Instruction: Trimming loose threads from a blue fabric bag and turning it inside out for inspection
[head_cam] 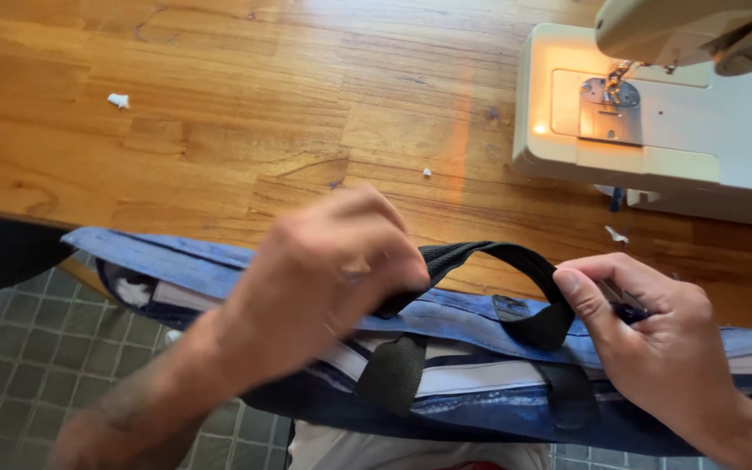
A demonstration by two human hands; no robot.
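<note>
**Two Hands on a Blue Bag**

The blue bag [445, 348] lay across the near edge of the desk [245, 130], and part of it hung off over the grey tiled floor [19, 348]. It was made of blue cloth with a lighter band along the top. This bag was the thing both hands worked on.

The left hand [328, 274] sat over the middle of the bag. Its grip was curled shut on the left end of the black strap [489, 257]. The strap rose from the bag in a low arch and came back down near the other hand. One flat black strap end [391, 372] was sewn onto the front of the bag, just under the left hand.

The right hand [654, 335] rested on the right side of the bag. Its thumb pressed beside the right end of the strap. Its grip was pinched on a small dark thing [624, 300], too hidden to tell what it was.

Past the bag, the brown wooden desk had a few tiny white scraps [118, 100] on it. Farthest from the bag, to the right, stood a cream sewing machine [654, 139]. Its little light shone on the metal plate under the needle [612, 83].
</note>
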